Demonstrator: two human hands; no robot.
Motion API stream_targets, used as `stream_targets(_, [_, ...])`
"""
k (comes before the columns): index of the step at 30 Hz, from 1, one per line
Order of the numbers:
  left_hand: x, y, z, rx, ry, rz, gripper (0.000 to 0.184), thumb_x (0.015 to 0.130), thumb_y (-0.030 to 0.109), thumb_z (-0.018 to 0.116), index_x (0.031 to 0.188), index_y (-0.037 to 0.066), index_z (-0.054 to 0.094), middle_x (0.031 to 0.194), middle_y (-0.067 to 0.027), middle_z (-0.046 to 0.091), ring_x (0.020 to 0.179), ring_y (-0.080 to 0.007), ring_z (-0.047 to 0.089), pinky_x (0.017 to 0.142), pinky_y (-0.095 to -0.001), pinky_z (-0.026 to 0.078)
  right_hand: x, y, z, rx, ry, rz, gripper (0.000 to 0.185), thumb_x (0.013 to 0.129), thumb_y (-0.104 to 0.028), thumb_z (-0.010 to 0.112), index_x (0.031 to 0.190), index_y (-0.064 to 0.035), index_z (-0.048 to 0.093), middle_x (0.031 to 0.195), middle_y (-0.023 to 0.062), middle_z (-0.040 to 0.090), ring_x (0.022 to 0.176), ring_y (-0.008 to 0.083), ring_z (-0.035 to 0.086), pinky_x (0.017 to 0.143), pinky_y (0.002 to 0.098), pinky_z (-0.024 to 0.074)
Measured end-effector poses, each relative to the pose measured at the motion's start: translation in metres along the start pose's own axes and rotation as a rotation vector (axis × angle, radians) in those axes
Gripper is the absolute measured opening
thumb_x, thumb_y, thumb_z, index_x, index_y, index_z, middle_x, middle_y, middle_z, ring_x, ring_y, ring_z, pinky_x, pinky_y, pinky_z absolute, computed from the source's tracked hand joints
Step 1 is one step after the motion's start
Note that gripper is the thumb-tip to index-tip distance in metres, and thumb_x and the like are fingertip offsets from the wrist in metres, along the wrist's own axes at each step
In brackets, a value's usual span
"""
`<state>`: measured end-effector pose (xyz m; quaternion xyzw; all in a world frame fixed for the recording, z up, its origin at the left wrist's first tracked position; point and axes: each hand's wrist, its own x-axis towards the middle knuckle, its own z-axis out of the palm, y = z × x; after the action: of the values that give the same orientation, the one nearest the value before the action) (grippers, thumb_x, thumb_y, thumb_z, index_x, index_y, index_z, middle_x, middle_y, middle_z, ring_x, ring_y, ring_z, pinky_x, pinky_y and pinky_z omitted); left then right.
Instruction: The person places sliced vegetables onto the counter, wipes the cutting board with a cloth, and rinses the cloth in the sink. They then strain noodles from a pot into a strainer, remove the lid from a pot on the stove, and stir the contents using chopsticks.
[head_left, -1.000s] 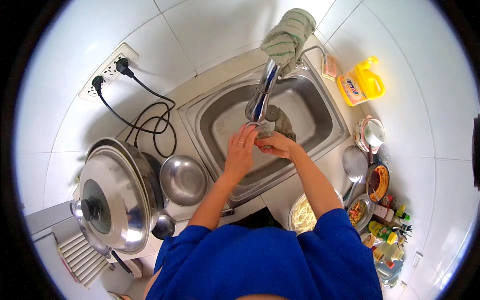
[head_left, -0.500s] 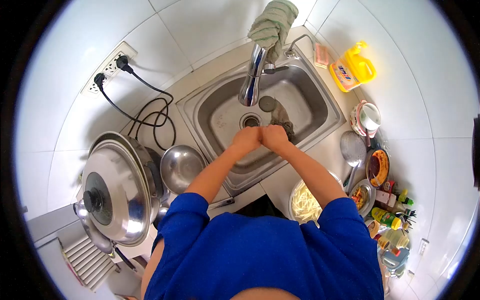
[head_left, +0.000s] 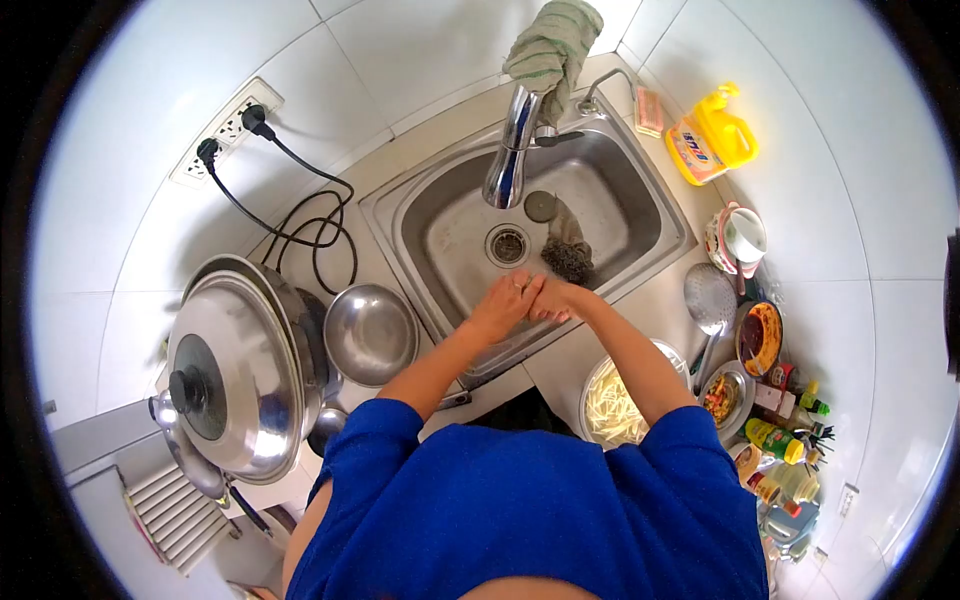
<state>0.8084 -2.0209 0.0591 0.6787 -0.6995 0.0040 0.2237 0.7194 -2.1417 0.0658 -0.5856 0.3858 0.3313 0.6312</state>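
Over 1 sink [head_left: 455,235], 2 hands [head_left: 503,304] touch.

"What sort of room is this?"

"A kitchen. There's a steel sink [head_left: 455,235] with a chrome tap [head_left: 510,165] above its basin."

"Cookware?"

"Left of the sink, a shiny metal bowl [head_left: 370,335] and, beyond that, a big pan lid [head_left: 240,400] with a black knob. Right of the sink, a perforated skimmer [head_left: 708,300]."

"Any food?"

"Pale cut strips [head_left: 612,405] in a bowl near the sink's right side, and bottles [head_left: 775,440] farther off that way."

"Home or restaurant?"

"Home, I'd say: one single-basin sink, modest portions, and white tiled walls [head_left: 450,60] close behind it."
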Motion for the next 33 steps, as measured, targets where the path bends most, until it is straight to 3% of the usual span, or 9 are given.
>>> stream_targets(3, [0.002, -0.010, -0.003, -0.169, -0.395, -0.132, 0.027, 0.073, 0.009, 0.052, 0.100, 0.004, 0.046, 0.088, -0.0164, 0.055, 0.075, -0.0306, 0.057, 0.061, -0.0399, 0.044, 0.001, -0.003, 0.013, -0.125, 0.008, -0.059, 0.016, 0.059, -0.002, 0.064, 0.057, -0.0047, 0.049, 0.054, 0.0058, 0.049, 0.044, 0.0141, 0.043, 0.034, 0.0281, 0.0301])
stream_targets(10, [0.010, -0.002, -0.009, -0.126, -0.471, -0.361, 0.030, 0.067, 0.025, 0.061, 0.087, 0.005, 0.053, 0.068, -0.0147, 0.059, 0.069, -0.0320, 0.058, 0.059, -0.0409, 0.046, -0.006, 0.001, 0.029, -0.930, 0.686, -0.426, 0.013, 0.065, -0.016, 0.058, 0.066, -0.0040, 0.060, 0.066, 0.0159, 0.059, 0.064, 0.0294, 0.060, 0.056, 0.0398, 0.0462])
stream_targets(16, [-0.005, -0.002, 0.014, -0.403, -0.365, -0.652, 0.028, 0.067, 0.024, 0.061, 0.085, 0.003, 0.058, 0.074, -0.0153, 0.061, 0.073, -0.0314, 0.059, 0.061, -0.0410, 0.045, -0.010, -0.010, 0.016, -1.209, 0.665, -0.795, 0.008, 0.066, -0.015, 0.056, 0.071, -0.0085, 0.058, 0.061, 0.0096, 0.059, 0.060, 0.0260, 0.060, 0.052, 0.0364, 0.0451])
stream_targets(19, [-0.003, 0.005, 0.003, -0.756, -0.175, -0.733, 0.011, 0.066, 0.011, 0.062, 0.071, 0.003, 0.056, 0.055, -0.0120, 0.055, 0.055, -0.0252, 0.056, 0.051, -0.0357, 0.041, -0.006, -0.013, 0.012, -1.314, 0.621, -0.794, 0.012, 0.067, -0.017, 0.055, 0.075, -0.0088, 0.055, 0.057, 0.0075, 0.057, 0.059, 0.0244, 0.060, 0.051, 0.0355, 0.0443])
stream_targets(21, [0.010, 0.002, -0.028, -1.306, -0.537, -1.218, 0.011, 0.070, 0.011, 0.063, 0.067, 0.006, 0.054, 0.045, -0.0016, 0.042, 0.045, -0.0147, 0.043, 0.045, -0.0279, 0.035, -0.011, -0.017, 0.011, -1.332, 0.632, -0.776, 0.014, 0.066, -0.018, 0.057, 0.077, -0.0094, 0.053, 0.057, 0.0070, 0.057, 0.058, 0.0239, 0.059, 0.050, 0.0352, 0.0439])
stream_targets(23, [-0.002, -0.014, -0.018, -1.608, -0.555, -1.170, 0.012, 0.070, 0.010, 0.064, 0.070, 0.007, 0.052, 0.048, 0.0009, 0.040, 0.047, -0.0111, 0.039, 0.045, -0.0252, 0.032, -0.017, -0.023, 0.012, -1.353, 0.641, -0.762, 0.017, 0.065, -0.019, 0.058, 0.078, -0.0100, 0.052, 0.057, 0.0065, 0.057, 0.057, 0.0235, 0.059, 0.050, 0.0349, 0.0435])
stream_targets(29, [0.006, -0.011, -0.058, -1.647, -0.130, -0.933, 0.031, 0.071, 0.009, 0.064, 0.098, 0.006, 0.050, 0.071, 0.0005, 0.049, 0.065, -0.0084, 0.048, 0.060, -0.0232, 0.039, -0.007, -0.019, 0.006, -0.625, 0.736, -0.778, 0.010, 0.068, -0.016, 0.060, 0.070, -0.0101, 0.052, 0.056, 0.0074, 0.055, 0.049, 0.0182, 0.055, 0.040, 0.0306, 0.0383])
stream_targets(31, [0.015, -0.007, -0.071, -1.509, 0.043, -0.830, 0.039, 0.071, 0.009, 0.064, 0.107, 0.007, 0.049, 0.077, 0.0000, 0.050, 0.072, -0.0087, 0.051, 0.066, -0.0235, 0.042, -0.038, -0.043, 0.006, -0.122, -0.051, -0.283, 0.017, 0.064, -0.009, 0.063, 0.074, -0.0109, 0.050, 0.051, -0.0011, 0.045, 0.042, 0.0096, 0.043, 0.037, 0.0231, 0.0285])
stream_targets(33, [0.029, -0.008, -0.091, -1.669, -0.070, -0.617, 0.054, 0.072, 0.014, 0.065, 0.120, 0.006, 0.042, 0.080, 0.0019, 0.052, 0.085, -0.0146, 0.054, 0.087, -0.0292, 0.037, -0.044, -0.043, 0.016, 0.000, -0.186, -0.235, 0.020, 0.063, -0.007, 0.065, 0.075, -0.0097, 0.050, 0.052, -0.0038, 0.041, 0.043, 0.0069, 0.038, 0.038, 0.0208, 0.0257])
